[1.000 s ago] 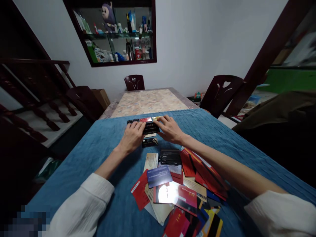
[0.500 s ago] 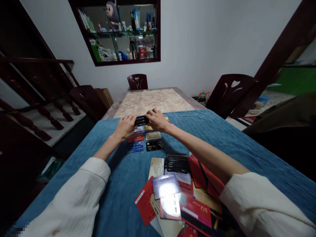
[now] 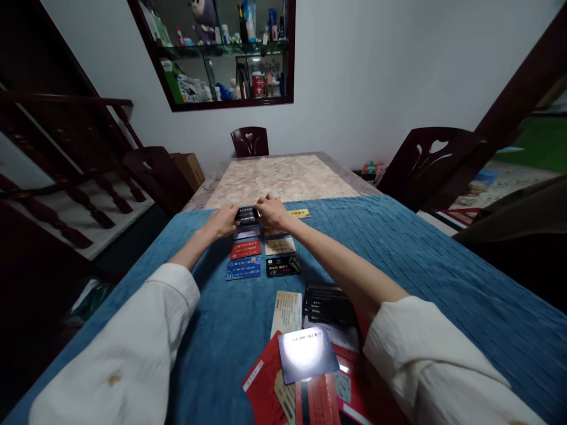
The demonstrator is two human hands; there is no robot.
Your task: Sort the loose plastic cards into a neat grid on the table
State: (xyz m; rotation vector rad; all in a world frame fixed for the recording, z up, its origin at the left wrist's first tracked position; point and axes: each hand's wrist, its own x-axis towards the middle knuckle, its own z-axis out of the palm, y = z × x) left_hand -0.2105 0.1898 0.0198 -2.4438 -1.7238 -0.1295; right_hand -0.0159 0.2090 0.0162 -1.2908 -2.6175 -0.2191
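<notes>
A black card (image 3: 247, 216) is at the far end of the left column of cards, held by its sides between my two hands. The fingers of my left hand (image 3: 222, 221) are closed at its left edge, and those of my right hand (image 3: 271, 212) at its right edge. Nearer me in that column lie a pale purple card (image 3: 247, 232), a red card (image 3: 245, 249) and a blue card (image 3: 243, 269). The right column shows a beige card (image 3: 280, 247) and a black VIP card (image 3: 283, 267); my right hand partly hides its far end. Beyond that hand a yellow card (image 3: 299, 213) shows.
A loose pile of cards lies close to me, with a shiny purple card (image 3: 306, 354) on top, black cards (image 3: 330, 304) and a red card (image 3: 261, 378). A blue cloth (image 3: 208, 330) covers the near table. Dark wooden chairs (image 3: 427, 168) stand around it.
The black card has shifted slightly left, into line with the left column, with both hands still at its edges. My view has tilted down and moved closer; the yellow card shows more.
</notes>
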